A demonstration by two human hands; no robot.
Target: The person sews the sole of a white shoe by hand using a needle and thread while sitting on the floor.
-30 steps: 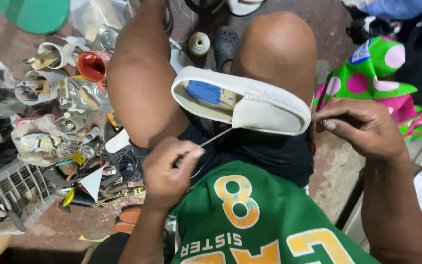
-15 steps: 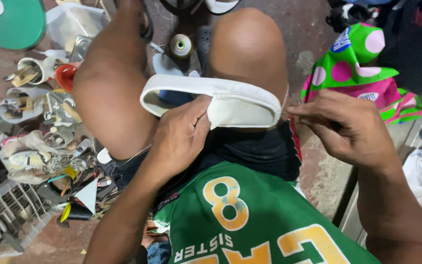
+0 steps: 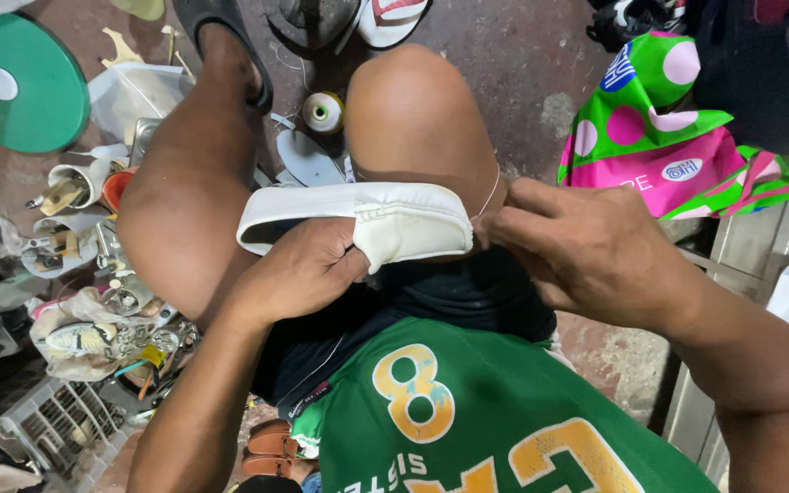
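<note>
Left hand (image 3: 299,274) clamped on the white slip-on shoe (image 3: 358,219), fingers curled over its upper, pinning it sideways across the lap between the two bare knees. Right hand (image 3: 586,251) just beside the shoe's toe end, fingertips pinched shut on a thin pale thread (image 3: 489,198) running taut up against the knee, hands close but not touching. Down on the floor past the knees, a spool of thread (image 3: 323,111) standing upright, a green round stool top (image 3: 20,87) off left, a green-and-pink dotted bag (image 3: 659,137) off right.
</note>
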